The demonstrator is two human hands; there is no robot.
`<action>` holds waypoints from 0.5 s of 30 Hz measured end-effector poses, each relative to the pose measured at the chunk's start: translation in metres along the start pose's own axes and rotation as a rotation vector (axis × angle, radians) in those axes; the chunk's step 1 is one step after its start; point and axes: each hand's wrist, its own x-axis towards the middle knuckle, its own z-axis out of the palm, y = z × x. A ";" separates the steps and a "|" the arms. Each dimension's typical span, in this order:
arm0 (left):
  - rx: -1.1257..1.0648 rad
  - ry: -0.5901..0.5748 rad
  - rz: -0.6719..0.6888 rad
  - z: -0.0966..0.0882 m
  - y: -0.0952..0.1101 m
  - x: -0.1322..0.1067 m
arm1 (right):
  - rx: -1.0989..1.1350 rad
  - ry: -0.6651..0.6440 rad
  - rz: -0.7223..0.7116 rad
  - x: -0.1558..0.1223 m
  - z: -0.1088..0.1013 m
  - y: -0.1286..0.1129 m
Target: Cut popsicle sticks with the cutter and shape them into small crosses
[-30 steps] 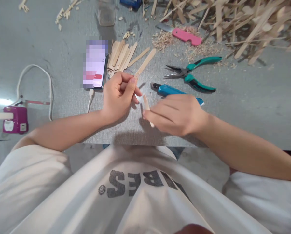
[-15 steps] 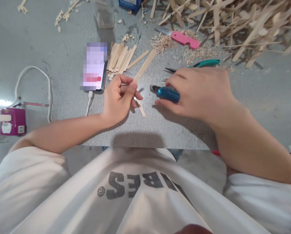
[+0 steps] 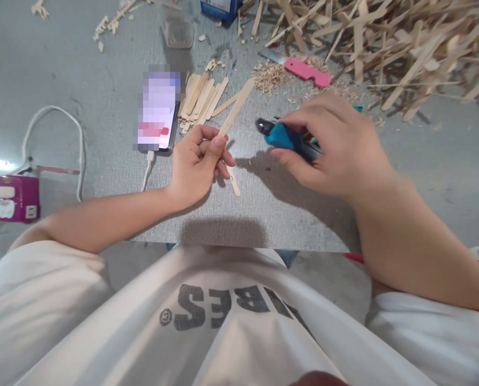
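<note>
My left hand point(image 3: 197, 163) is closed on a long flat wooden stick point(image 3: 237, 107) that slants up and to the right from my fingers. A short piece of stick point(image 3: 233, 182) lies on the grey table just below that hand. My right hand point(image 3: 336, 147) is closed on a blue utility knife point(image 3: 282, 135), held a little above the table with its black tip pointing left toward the stick. The green pliers are almost wholly hidden behind my right hand.
A phone point(image 3: 157, 110) on a white cable point(image 3: 52, 115) lies left of a stack of sticks point(image 3: 201, 96). A pink knife point(image 3: 307, 72) and shavings point(image 3: 269, 75) sit further back. A big heap of sticks point(image 3: 404, 37) fills the far right. A purple power strip point(image 3: 16, 198) is at left.
My right hand let go of the short stick piece, reached right to the blue knife, gripped it and lifted it off the table. My left hand kept holding the long stick.
</note>
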 end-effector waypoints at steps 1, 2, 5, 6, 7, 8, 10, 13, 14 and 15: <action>-0.007 -0.010 -0.004 0.000 0.000 -0.001 | -0.004 0.023 -0.025 0.000 0.003 -0.002; -0.010 -0.018 -0.011 0.000 0.000 -0.001 | -0.011 0.026 -0.032 0.000 0.006 -0.005; -0.007 -0.027 -0.042 0.000 0.000 -0.003 | -0.014 -0.041 0.037 -0.001 0.010 -0.016; -0.005 -0.026 -0.047 0.000 -0.001 -0.004 | -0.010 -0.070 0.064 -0.001 0.010 -0.019; -0.005 -0.027 -0.048 0.000 -0.001 -0.004 | -0.008 -0.094 0.083 0.000 0.009 -0.021; -0.005 -0.028 -0.047 0.001 -0.001 -0.005 | -0.009 -0.109 0.094 0.000 0.009 -0.023; -0.004 -0.028 -0.040 0.001 -0.001 -0.005 | -0.020 -0.098 0.076 -0.001 0.010 -0.024; 0.012 -0.033 -0.031 0.001 0.000 -0.006 | -0.052 0.003 0.004 -0.002 0.015 -0.020; 0.018 -0.033 -0.026 0.001 0.000 -0.006 | -0.062 0.040 -0.023 -0.003 0.016 -0.019; 0.021 -0.033 -0.020 0.001 0.001 -0.006 | -0.069 0.065 -0.039 -0.003 0.016 -0.018</action>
